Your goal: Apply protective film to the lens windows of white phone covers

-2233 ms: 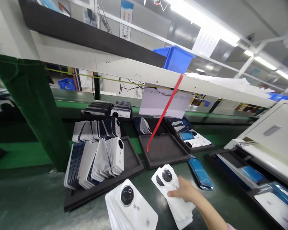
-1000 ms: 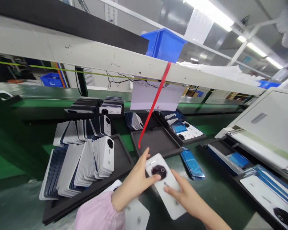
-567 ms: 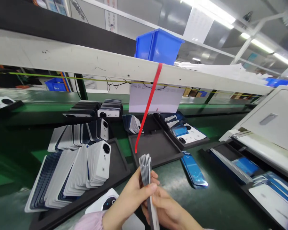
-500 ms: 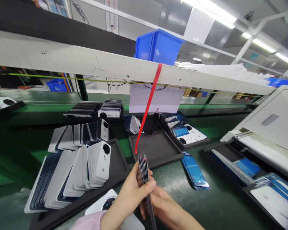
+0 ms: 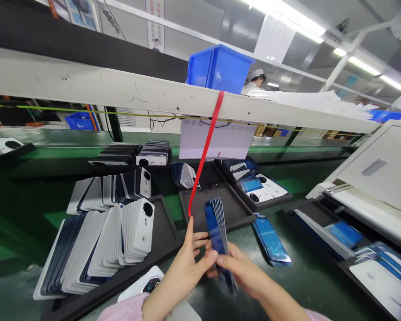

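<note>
Both my hands hold a small stack of phone back covers (image 5: 217,227) upright on edge above the green bench, blue inner sides facing me. My left hand (image 5: 187,263) pinches the stack from the left, thumb on its front. My right hand (image 5: 240,272) grips it from the lower right. An empty black tray (image 5: 234,209) lies just behind the stack. A white back cover (image 5: 147,285) lies flat under my left wrist.
A black tray (image 5: 169,232) at left holds rows of standing covers (image 5: 120,236). Further trays with covers (image 5: 260,189) sit behind. A blue cover (image 5: 270,240) lies on the bench at right. A red strap (image 5: 205,149) hangs from the white beam. A white machine (image 5: 374,183) stands at right.
My hands picked the white covers up off the bench, squared them on edge, and turned the stack so its blue inner side now faces me.
</note>
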Available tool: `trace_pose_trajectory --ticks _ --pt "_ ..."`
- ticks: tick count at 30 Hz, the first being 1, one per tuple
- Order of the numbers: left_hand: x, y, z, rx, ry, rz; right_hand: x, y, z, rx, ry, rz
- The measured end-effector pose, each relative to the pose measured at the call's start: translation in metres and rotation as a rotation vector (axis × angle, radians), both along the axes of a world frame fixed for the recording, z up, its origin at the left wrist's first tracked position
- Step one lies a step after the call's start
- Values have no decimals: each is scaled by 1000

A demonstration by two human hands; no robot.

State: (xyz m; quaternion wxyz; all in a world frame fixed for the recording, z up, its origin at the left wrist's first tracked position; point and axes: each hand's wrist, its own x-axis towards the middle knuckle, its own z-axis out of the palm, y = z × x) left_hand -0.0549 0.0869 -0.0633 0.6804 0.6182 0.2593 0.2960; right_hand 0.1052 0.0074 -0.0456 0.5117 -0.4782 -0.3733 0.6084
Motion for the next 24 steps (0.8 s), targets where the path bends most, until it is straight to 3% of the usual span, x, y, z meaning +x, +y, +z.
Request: trace_pose_trajectory --ticks 3,7,12,15,19,24 --pt "2 8 -11 44 117 54 40 37 24 -113 -86 -85" --pt "2 17 -22 208 229 68 84 117 41 -308 -175 -139" --pt "5 25 -48 421 275 14 100 226 41 -425 -310 -191" --pt "7 33 -69 462 281 -2 98 275 35 -431 -381 -196" --pt "7 44 -87 436 256 -25 100 311 20 -438 -460 -182" --pt "7 47 -97 351 219 -21 108 322 -1 -436 -518 -205"
